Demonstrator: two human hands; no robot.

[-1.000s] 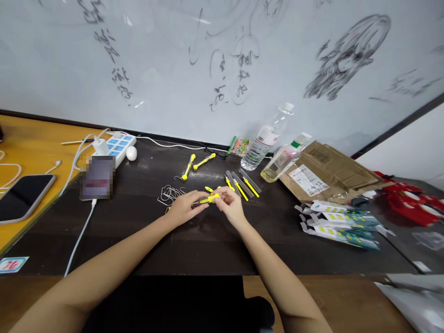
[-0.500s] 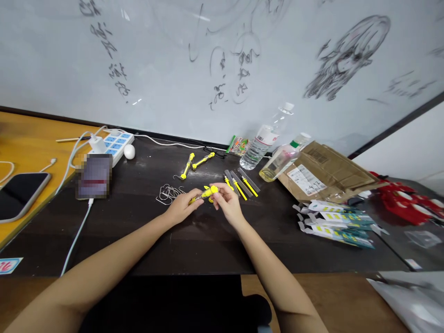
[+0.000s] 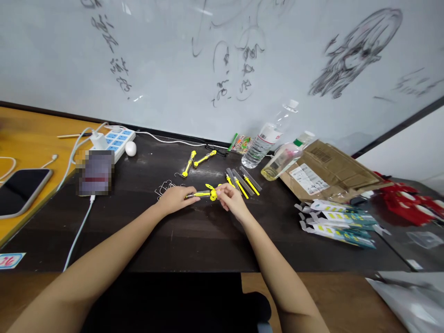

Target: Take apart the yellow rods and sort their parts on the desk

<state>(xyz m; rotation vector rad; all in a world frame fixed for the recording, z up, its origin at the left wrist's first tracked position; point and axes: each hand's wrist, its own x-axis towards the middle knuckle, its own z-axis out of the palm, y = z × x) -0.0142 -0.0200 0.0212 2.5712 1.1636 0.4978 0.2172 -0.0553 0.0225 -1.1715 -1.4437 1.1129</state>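
On the dark table, mid-frame, the left hand and right hand pinch opposite ends of one yellow hook tool, two similar tools just above, three yellow-striped strips upper right.

Left hand and right hand nearly meet, both pinching (forearms outstretched).

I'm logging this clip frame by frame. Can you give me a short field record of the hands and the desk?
left hand: pinches the thin end of a yellow tool
right hand: pinches the tool's yellow end
beside left hand: wire hooks
behind right hand: yellow-tipped strips
surface: dark table
right side: packets, cardboard box
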